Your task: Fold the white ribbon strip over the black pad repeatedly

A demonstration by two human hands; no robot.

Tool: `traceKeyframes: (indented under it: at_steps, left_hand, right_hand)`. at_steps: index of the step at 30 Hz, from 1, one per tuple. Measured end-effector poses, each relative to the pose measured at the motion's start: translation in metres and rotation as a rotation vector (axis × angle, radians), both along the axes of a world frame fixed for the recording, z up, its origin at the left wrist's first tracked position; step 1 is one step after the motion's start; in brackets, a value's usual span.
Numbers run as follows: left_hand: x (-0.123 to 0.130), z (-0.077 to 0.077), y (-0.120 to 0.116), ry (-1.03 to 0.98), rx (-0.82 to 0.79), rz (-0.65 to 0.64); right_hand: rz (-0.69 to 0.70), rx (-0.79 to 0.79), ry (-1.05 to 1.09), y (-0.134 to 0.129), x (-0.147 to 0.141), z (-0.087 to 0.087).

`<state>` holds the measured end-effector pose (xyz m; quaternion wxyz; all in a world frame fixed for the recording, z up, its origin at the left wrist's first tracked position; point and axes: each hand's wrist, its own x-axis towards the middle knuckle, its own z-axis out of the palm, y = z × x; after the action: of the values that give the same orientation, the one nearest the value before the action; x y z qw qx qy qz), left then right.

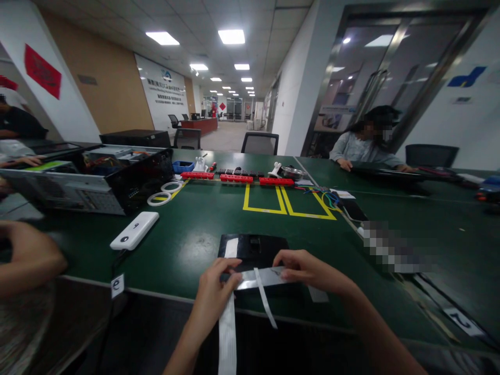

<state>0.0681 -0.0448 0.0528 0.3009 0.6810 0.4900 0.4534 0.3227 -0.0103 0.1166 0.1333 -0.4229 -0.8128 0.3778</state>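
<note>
Nearest, a white ribbon point(227, 338) hangs below the left hand point(219, 285). Left grip pinches one end of a silver strip point(249, 279); the right hand point(303, 268) pinches the other, apparently keeping it taut. A narrow pale band point(266, 302) crosses it, one end dangling. The strip is held over a black panel point(275, 246) at the edge of the table point(187, 250), seemingly within easy reach. Beyond, red power strips point(236, 178) stand in line, presumably leaving the near surface for work.

On my feed I had the computer case point(117, 188) on the table point(195, 245); the power bank point(136, 230) lay before it, two rings point(157, 203) just right, the tray point(183, 166) near its right rear, the panel point(269, 246) and strip point(249, 279) well off its front right.
</note>
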Motion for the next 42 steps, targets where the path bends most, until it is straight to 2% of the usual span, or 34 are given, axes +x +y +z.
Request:
traceKeyframes:
  at_steps: [3, 6, 14, 20, 22, 25, 29, 35, 42]
  left_hand:
    - [0.004, -0.018, 0.021, 0.051, 0.057, 0.052]
    - [0.004, -0.027, 0.028, 0.083, 0.099, 0.070]
    - [0.003, -0.034, 0.028, 0.229, 0.128, 0.101]
    - [0.005, -0.026, 0.023, 0.635, 0.190, 0.162]
    - [0.005, -0.021, 0.018, 0.739, 0.259, 0.106]
    - [0.010, -0.018, 0.006, 0.834, 0.368, -0.058]
    - [0.025, -0.025, -0.011, 0.926, 0.340, -0.207]
    - [0.034, -0.040, -0.015, 0.990, 0.307, -0.216]
    - [0.028, -0.040, -0.011, 0.962, 0.305, -0.208]
  right_hand:
    - [-0.102, 0.012, -0.101, 0.015, -0.001, -0.024]
    - [-0.148, 0.025, -0.139, 0.018, -0.004, -0.037]
    - [-0.199, 0.085, -0.250, 0.013, -0.015, -0.038]
    - [-0.239, 0.136, -0.376, 0.009, -0.021, -0.038]
    - [-0.247, 0.156, -0.410, 0.008, -0.022, -0.038]
    - [-0.250, 0.184, -0.449, 0.006, -0.023, -0.039]
    - [-0.254, 0.205, -0.465, 0.005, -0.024, -0.039]
    - [-0.284, 0.254, -0.512, 0.004, -0.026, -0.039]
    - [-0.312, 0.390, -0.553, -0.003, -0.029, -0.038]
